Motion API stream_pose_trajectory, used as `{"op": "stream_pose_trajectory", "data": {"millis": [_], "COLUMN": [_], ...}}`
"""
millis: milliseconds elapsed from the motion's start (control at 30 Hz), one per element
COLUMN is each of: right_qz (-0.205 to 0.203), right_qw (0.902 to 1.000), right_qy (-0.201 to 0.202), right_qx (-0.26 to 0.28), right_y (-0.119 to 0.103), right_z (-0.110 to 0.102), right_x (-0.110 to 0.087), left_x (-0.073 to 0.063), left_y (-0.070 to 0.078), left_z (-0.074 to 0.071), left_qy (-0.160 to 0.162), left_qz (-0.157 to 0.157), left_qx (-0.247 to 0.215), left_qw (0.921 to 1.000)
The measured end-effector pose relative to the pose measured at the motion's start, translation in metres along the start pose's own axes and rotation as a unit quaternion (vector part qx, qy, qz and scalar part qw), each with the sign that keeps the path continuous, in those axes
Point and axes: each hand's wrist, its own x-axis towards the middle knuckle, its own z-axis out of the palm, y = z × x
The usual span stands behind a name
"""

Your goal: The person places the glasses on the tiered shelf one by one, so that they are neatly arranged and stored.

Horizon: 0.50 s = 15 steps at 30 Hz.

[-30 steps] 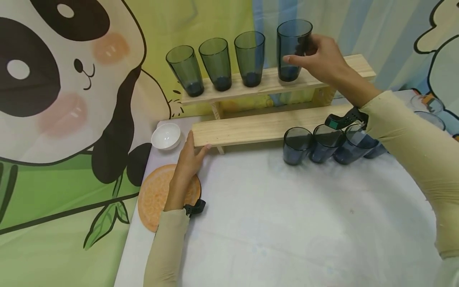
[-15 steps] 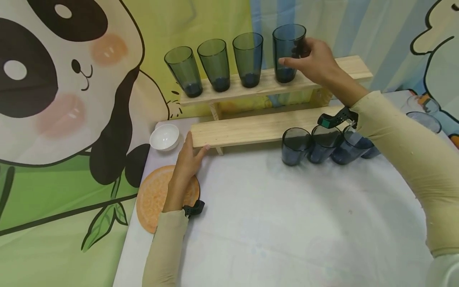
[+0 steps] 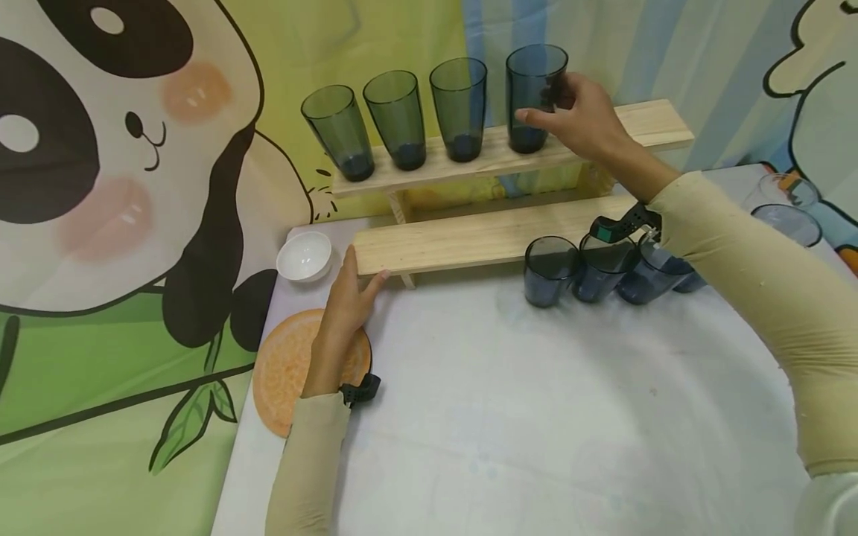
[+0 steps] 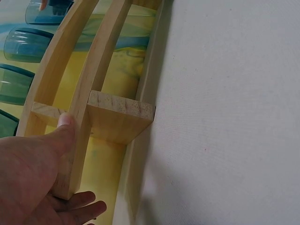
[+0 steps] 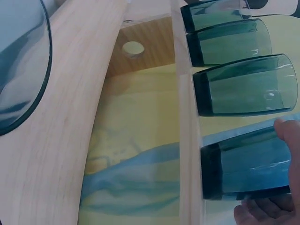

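My right hand (image 3: 585, 117) holds a tall tinted drinking glass (image 3: 528, 89) upright on the upper tier of a two-tier wooden shelf (image 3: 462, 237). Thumb and fingers lie on either side of the glass; its base is at the board in the right wrist view. To its left, a row of three similar glasses (image 3: 459, 104) stands on the same tier. My left hand (image 3: 347, 298) grips the left end of the lower tier. In the left wrist view the thumb (image 4: 65, 129) presses the board's front edge, the other fingers round its end.
Several more tinted glasses (image 3: 550, 272) stand before the lower tier, partly behind my right wrist. A white bowl (image 3: 304, 257) sits left of the shelf, and an orange round mat (image 3: 278, 380) lies under my left forearm. Clear glassware (image 3: 787, 222) stands at far right.
The right hand and its glass have shifted slightly left, closer to the row of three. My left hand keeps its grip on the shelf end. The head view has drifted a little.
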Motion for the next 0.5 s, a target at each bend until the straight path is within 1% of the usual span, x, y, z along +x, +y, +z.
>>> {"op": "stream_pose_trajectory", "data": {"millis": [133, 200, 267, 333, 400, 500], "right_qz": [-0.012, -0.015, -0.016, -0.015, -0.013, 0.001], "right_qw": [0.9997, 0.9995, 0.9996, 0.9997, 0.9992, 0.9953], "right_qy": [-0.021, -0.027, -0.024, -0.008, 0.018, 0.062], "right_qx": [0.009, 0.007, -0.002, -0.016, -0.035, -0.075], "right_y": [0.002, 0.005, 0.009, 0.015, 0.023, 0.040], "right_z": [-0.010, -0.020, -0.032, -0.047, -0.063, -0.088], "right_x": [-0.006, -0.012, -0.020, -0.030, -0.043, -0.071], "left_x": [0.000, -0.001, -0.001, -0.001, -0.002, -0.002], "left_y": [0.000, 0.001, 0.001, 0.001, 0.001, 0.002], "left_z": [-0.001, -0.001, -0.001, -0.001, -0.002, -0.002], "left_qy": [0.001, 0.000, -0.001, -0.002, -0.002, -0.005], "left_qz": [0.005, 0.005, 0.004, 0.001, 0.000, -0.002], "left_qx": [-0.004, -0.006, -0.007, -0.009, -0.011, -0.011], "left_qw": [1.0000, 1.0000, 1.0000, 1.0000, 0.9999, 0.9999]}}
